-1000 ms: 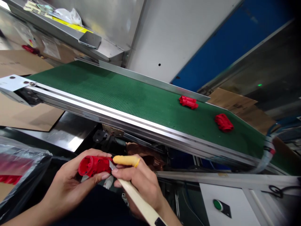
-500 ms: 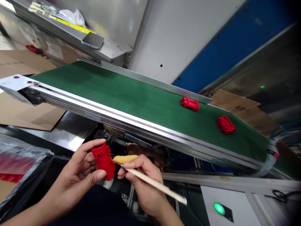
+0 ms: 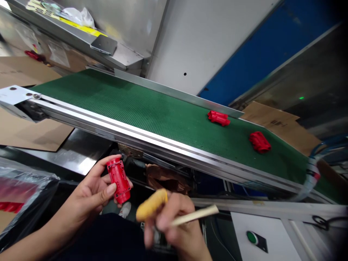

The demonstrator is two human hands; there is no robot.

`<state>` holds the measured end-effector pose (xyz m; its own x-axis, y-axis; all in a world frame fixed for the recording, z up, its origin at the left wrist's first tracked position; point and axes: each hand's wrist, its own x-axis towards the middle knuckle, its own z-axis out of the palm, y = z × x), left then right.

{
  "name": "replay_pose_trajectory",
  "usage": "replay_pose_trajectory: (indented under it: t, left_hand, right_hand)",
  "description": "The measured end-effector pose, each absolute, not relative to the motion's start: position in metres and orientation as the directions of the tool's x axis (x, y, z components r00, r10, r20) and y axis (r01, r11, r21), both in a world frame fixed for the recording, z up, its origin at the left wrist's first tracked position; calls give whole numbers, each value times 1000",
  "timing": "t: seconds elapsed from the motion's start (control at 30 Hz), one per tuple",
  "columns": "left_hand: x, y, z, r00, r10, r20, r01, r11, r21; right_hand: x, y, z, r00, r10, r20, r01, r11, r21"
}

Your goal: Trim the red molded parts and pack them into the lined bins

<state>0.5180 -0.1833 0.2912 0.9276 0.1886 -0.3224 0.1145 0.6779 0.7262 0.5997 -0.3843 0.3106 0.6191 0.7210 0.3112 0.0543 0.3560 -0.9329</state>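
Observation:
My left hand (image 3: 94, 186) grips a red plastic cylindrical part (image 3: 118, 178) between thumb and fingers, upright with a slight tilt. Slots and small cut-outs show along its near side. To its right is my right hand (image 3: 178, 217), smeared by motion and apart from the part. It is closed around a slim pale stick-like tool (image 3: 195, 215), whose working tip is hidden. A yellow cover (image 3: 151, 206), which looks like a finger cot, sits on one finger of that hand.
Beyond my hands runs a green conveyor belt (image 3: 152, 108) with a metal rail; two red parts (image 3: 218, 118) (image 3: 260, 141) lie on its right half. At left stands a plastic-lined box (image 3: 27, 177) with red pieces. A green button (image 3: 252, 237) is at lower right; a phone (image 3: 103, 45) lies on the ledge.
My right hand has pulled back from the red part and turned the tool, so its pale end points up and right. My left hand has rotated the part. The green button's light has gone out.

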Motion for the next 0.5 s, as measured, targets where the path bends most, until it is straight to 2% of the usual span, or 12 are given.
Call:
replay_pose_trajectory:
  t: [0.07, 0.17, 0.3, 0.5]
  left_hand:
    - [519, -183, 291, 921, 180, -346, 127, 700, 703]
    - [519, -183, 289, 921, 149, -360, 152, 714, 684]
    - [520, -181, 282, 947, 105, -305, 137, 725, 675]
    - [518, -178, 275, 959, 78, -272, 128, 737, 664]
  right_hand:
    - [602, -384, 317, 674, 668, 317, 285, 161, -945]
    - [603, -378, 319, 597, 646, 476, 543, 112, -832]
    - [604, -370, 316, 511, 668, 541, 633, 134, -763]
    - [605, -365, 310, 470, 657, 589, 655, 188, -732]
